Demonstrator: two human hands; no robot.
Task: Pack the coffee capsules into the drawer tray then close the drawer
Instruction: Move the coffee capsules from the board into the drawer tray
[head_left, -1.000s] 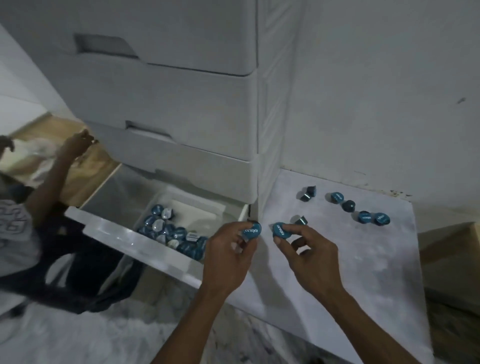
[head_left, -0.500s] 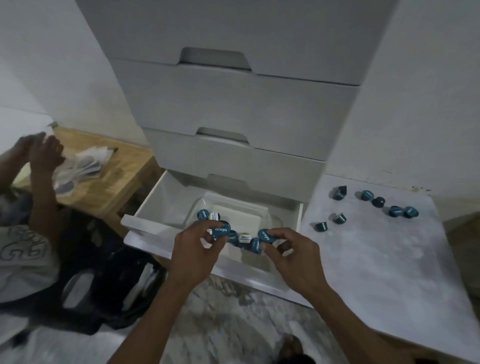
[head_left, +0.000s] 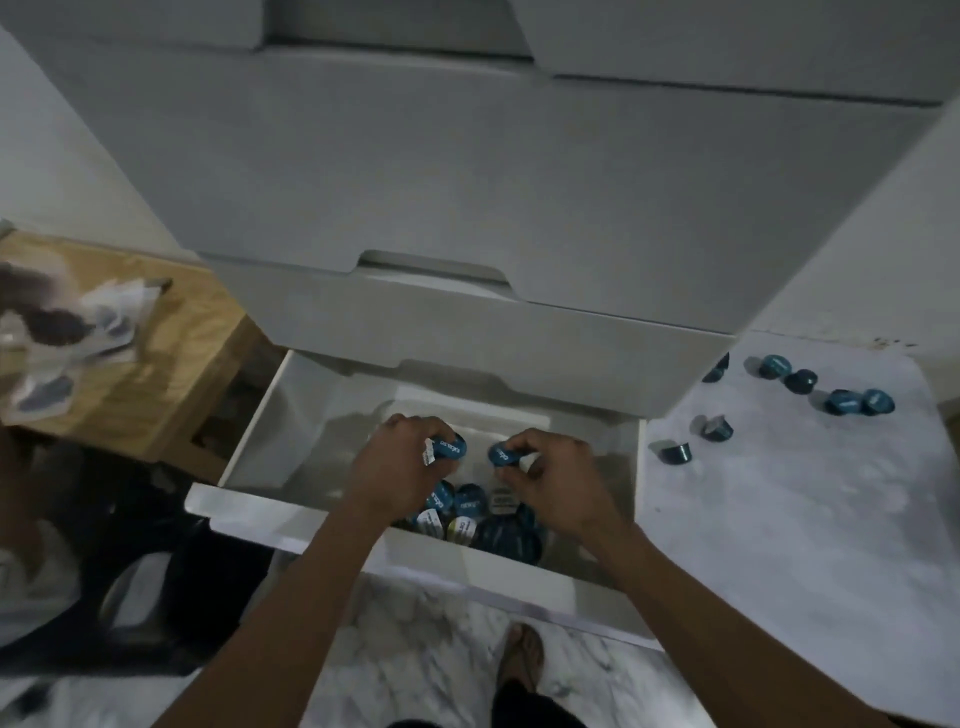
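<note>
White lettering on the blue capsule lid in the left hand, too blurred to read, same on the right hand's capsule, and lids below the hands, unreadable

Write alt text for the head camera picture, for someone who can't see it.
Two hands hold one blue coffee capsule each, the left hand and the right hand, over a white tray in the open bottom drawer of a white cabinet. More capsules lie piled in the tray below them, and seven loose capsules sit on the marble-patterned surface to the right.
</note>
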